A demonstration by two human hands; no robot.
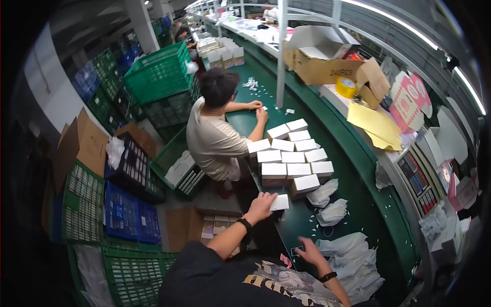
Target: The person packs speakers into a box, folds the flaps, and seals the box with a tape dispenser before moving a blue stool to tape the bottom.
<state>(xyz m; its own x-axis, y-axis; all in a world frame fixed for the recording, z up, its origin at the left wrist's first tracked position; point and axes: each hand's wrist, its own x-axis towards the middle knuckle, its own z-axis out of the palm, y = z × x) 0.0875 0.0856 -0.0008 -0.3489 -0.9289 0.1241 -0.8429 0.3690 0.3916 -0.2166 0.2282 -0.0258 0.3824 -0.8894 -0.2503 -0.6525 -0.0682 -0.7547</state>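
My left hand [261, 206] is closed on a small white box [280, 202] at the near edge of the green worktable [294, 227]. Lower right, my right hand [310, 253] hovers over or rests on the table with its fingers apart and nothing in them. Beside it lie crumpled white plastic bags [353, 261] and a scrap of pink paper [285, 261]. Just beyond the left hand stands a block of several white-topped boxes [296, 170] in rows. Two smaller bundled white bags [331, 212] lie to the right of that block.
A co-worker [215, 128] sits at the table ahead, hands on small white pieces. Green crates [158, 71], blue crates [132, 215] and an open carton [186, 230] holding boxes stand to the left. A shelf at right carries yellow tape [346, 87] and a big carton [322, 66].
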